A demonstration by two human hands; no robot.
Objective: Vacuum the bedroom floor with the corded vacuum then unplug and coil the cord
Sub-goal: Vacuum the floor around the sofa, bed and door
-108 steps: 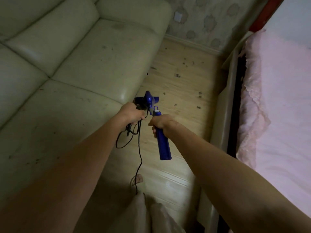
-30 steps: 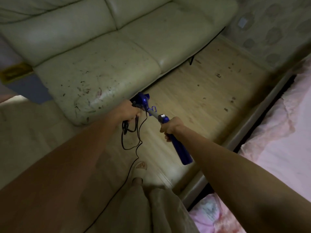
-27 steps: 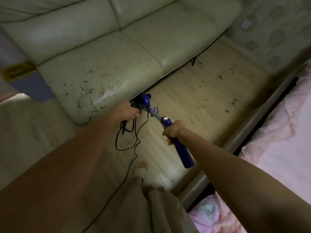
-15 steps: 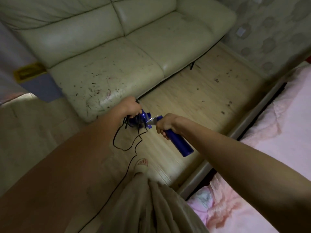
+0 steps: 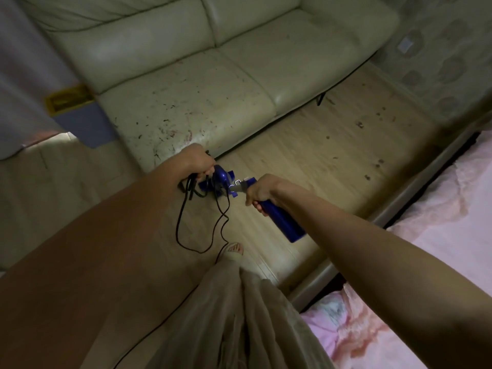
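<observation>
A blue corded vacuum point(image 5: 222, 179) stands on the wooden floor point(image 5: 314, 166) by the sofa's front edge. My right hand point(image 5: 259, 191) grips its blue handle point(image 5: 282, 221), which slants down to the right. My left hand point(image 5: 198, 162) holds a bunch of the black cord point(image 5: 202, 222) beside the vacuum body. A loop of cord hangs below that hand, and the rest trails back past my foot point(image 5: 234, 247) toward the lower left.
A cream leather sofa point(image 5: 213, 75) strewn with dark crumbs fills the top. Dark debris dots the floor at the right. A bed with pink bedding point(image 5: 439, 222) and its pale frame runs along the right. A wall socket point(image 5: 406, 45) sits top right.
The view has swung left along the sofa. The vacuum has been drawn back toward me, its body closer to my hands. Both grips are unchanged.
</observation>
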